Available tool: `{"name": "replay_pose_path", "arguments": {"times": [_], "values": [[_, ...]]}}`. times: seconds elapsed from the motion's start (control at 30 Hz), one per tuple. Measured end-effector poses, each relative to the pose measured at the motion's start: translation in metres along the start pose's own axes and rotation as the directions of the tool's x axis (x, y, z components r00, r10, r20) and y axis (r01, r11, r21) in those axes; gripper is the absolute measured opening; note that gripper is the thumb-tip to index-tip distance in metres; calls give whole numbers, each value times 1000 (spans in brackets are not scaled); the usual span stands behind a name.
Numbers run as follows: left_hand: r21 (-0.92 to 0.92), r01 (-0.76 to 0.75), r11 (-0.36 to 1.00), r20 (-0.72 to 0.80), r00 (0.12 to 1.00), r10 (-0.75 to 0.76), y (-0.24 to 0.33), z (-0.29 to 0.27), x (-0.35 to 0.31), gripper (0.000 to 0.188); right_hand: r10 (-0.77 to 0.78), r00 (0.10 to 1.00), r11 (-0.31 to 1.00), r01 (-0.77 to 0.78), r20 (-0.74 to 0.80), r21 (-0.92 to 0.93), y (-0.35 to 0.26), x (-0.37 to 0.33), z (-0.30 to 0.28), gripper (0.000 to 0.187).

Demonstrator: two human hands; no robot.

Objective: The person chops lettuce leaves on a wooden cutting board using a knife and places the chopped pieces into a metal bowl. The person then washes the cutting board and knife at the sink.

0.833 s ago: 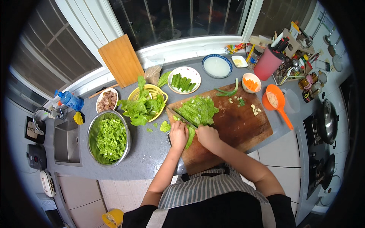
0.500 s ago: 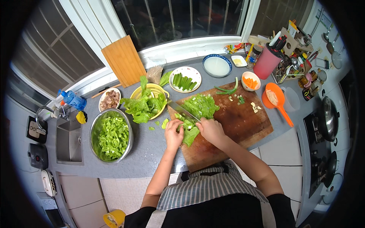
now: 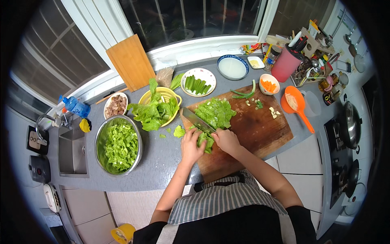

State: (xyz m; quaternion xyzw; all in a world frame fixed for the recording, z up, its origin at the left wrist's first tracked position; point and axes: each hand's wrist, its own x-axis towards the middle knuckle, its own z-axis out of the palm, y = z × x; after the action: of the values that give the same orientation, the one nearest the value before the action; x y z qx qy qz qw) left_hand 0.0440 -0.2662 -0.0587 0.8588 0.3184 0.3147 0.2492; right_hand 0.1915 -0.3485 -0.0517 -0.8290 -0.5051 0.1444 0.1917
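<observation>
Grey counter (image 3: 160,164), wooden board (image 3: 260,130); right fingers (image 3: 219,136) tight round a knife (image 3: 198,120); left fingers (image 3: 191,136) half-spread at green lettuce (image 3: 208,142).

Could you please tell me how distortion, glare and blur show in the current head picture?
Head view: the corners go black and the counter appears bowed; head view: bright glints sit on the steel bowl; head view: the left hand looks slightly blurred, perhaps from motion.
</observation>
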Motion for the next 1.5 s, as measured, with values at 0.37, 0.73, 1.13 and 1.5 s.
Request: {"name": "replay_pose_path", "arguments": {"times": [0.37, 0.73, 1.13, 1.5], "values": [[-137, 178, 974, -223, 953, -206, -25, 27, -7, 9, -31, 999, 998, 29, 33, 57, -18, 7, -56, 31], [24, 18, 1000, -137, 990, -14, -32, 44, -29, 10, 35, 997, 998, -31, 72, -51, -4, -19, -4, 31], [109, -48, 993, -101, 993, 59, -15, 9, -31, 17, -67, 996, 996, 71, 59, -62, -19, -25, -46, 29], [10, -103, 995, -105, 989, 104, -16, 9, -34, 12, 27, 994, 999, -32, 107, 43, -1, -28, -8, 31]]}}
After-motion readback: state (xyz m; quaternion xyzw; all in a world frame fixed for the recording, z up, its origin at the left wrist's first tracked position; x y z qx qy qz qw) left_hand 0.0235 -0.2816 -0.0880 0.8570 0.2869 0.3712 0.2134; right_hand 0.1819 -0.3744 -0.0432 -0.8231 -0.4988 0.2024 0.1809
